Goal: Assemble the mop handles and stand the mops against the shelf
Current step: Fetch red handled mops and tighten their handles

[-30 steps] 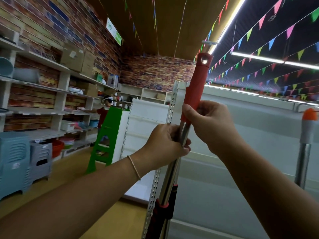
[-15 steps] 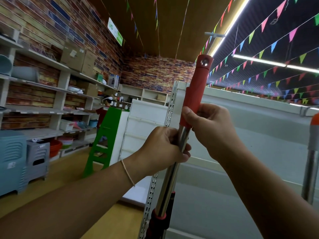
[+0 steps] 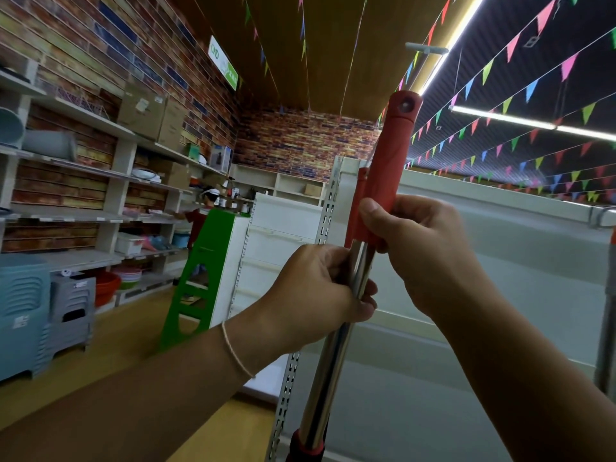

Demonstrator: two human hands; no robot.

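Both hands are clamped on 1 mop handle held nearly upright in front of the white shelf (image 3: 500, 248). The left hand (image 3: 320, 295) wraps the chrome tube (image 3: 333, 355) at mid-height, fingers curled round its far side, a thin bracelet (image 3: 233, 351) on the wrist. The right hand (image 3: 416, 248) sits just above it, closed round the lower end of the red grip (image 3: 390, 168), thumb pressed against the plastic. The 2 hands are close together, almost touching, right at the joint where the red grip meets the tube.

Lower down, near the bottom edge, the tube enters a red and black collar (image 3: 308, 446). A second red piece (image 3: 358, 201) shows just behind the grip on its left; whether it belongs to this handle cannot be told. At the far right edge another mop pole (image 3: 608, 315) already stands against the shelf.

The step in hand looks like seating or twisting the red grip onto the tube, the left hand bracing while the right turns or pushes. Next, the joint likely needs a firm final twist until it no longer slips, and then the assembled mop must be tipped toward the shelf and leaned beside the pole on the right, keeping its foot planted so it does not slide.
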